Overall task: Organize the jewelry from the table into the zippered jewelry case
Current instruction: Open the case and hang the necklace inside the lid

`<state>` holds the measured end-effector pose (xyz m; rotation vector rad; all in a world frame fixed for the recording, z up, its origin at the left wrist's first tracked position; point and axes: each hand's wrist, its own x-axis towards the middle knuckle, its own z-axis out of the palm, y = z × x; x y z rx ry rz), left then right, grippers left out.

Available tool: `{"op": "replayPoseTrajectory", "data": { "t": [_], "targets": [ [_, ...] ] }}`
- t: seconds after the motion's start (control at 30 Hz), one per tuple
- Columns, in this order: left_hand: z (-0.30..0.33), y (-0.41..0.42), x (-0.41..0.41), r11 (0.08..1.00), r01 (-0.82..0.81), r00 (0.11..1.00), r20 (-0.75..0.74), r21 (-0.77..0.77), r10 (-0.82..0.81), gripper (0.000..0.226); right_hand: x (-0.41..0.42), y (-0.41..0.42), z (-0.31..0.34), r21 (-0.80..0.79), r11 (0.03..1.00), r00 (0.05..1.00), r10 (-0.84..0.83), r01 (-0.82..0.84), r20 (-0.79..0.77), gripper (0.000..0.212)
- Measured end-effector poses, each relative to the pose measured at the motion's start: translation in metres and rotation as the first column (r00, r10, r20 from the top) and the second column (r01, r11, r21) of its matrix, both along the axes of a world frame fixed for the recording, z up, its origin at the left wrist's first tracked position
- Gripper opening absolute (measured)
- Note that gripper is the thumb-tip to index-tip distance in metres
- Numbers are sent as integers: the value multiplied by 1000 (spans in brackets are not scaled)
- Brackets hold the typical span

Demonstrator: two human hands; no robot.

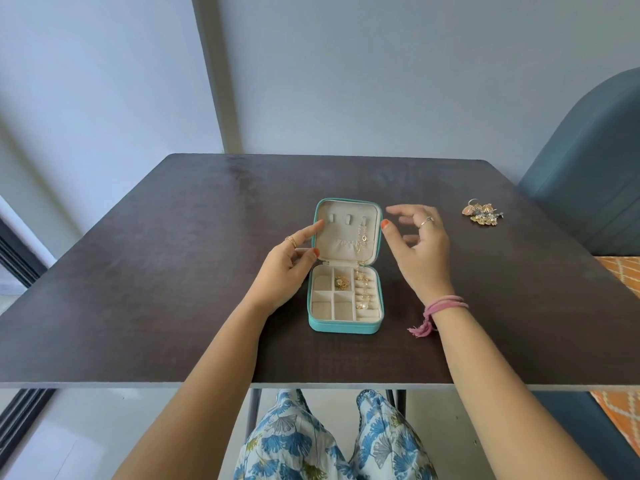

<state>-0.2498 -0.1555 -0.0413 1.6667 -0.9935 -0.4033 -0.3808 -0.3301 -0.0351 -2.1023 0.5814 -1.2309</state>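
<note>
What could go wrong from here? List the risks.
1. The gold chain hangs from the lid down across the hinge into the tray; closing now could pinch it.
2. The left hand only steadies the lid's edge; it may swing.
3. The earring pile sits far right, near the table edge.

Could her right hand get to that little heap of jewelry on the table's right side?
Probably yes: the right hand is open, holding nothing, and only bare table lies between it and the jewelry pile.

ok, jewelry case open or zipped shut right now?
Open. The jewelry case lid stands up, showing its cream lining and the tray compartments; a gold chain hangs from the lid.
</note>
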Motion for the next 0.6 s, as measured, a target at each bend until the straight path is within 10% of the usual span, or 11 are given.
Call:
{"op": "replayPoseTrajectory", "data": {
  "t": [0.17,0.6],
  "targets": [
    [0,2,0,999,11,996,-83,-38,-14,53,2,8,5,-305,947,977,-152,100,-150,15],
    [-1,3,1,991,-4,982,-188,-130,-21,48,12,13,13,-478,871,927,-266,114,-265,8]
  ]
}}
